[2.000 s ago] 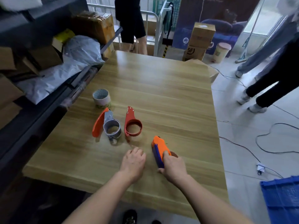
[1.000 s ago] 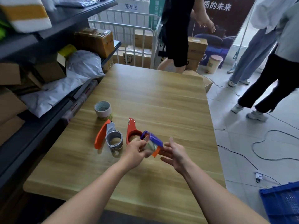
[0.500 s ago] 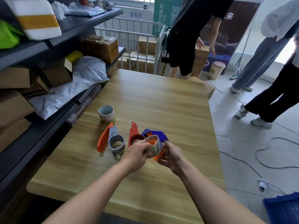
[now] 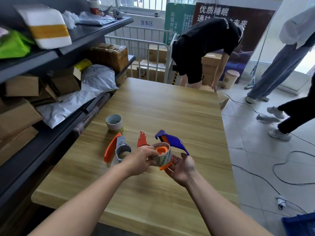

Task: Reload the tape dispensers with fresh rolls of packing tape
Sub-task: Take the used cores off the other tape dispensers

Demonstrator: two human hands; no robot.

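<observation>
Above the wooden table [image 4: 170,108] I hold an orange and blue tape dispenser [image 4: 172,142] with its blue cover swung open. A thin tape roll [image 4: 163,155] sits around its orange hub. My left hand [image 4: 141,160] pinches the roll's near rim. My right hand [image 4: 183,167] cups the dispenser's orange base from below. On the table lie an orange-handled dispenser with a metal ring [image 4: 117,148], a red dispenser [image 4: 141,139] partly hidden behind my left hand, and an upright fresh tape roll [image 4: 114,123].
Shelves [image 4: 56,53] with cardboard boxes and grey mailer bags line the table's left side. A person in black [image 4: 204,48] bends over at the far end. Two more people [image 4: 289,65] stand at the right, where cables [image 4: 281,167] trail over the tiled floor. A blue crate [image 4: 300,225] sits bottom right.
I lifted the orange and blue dispenser off the table with both hands. Its blue cover has swung open, and my left hand has come onto the roll. My view tilted upward.
</observation>
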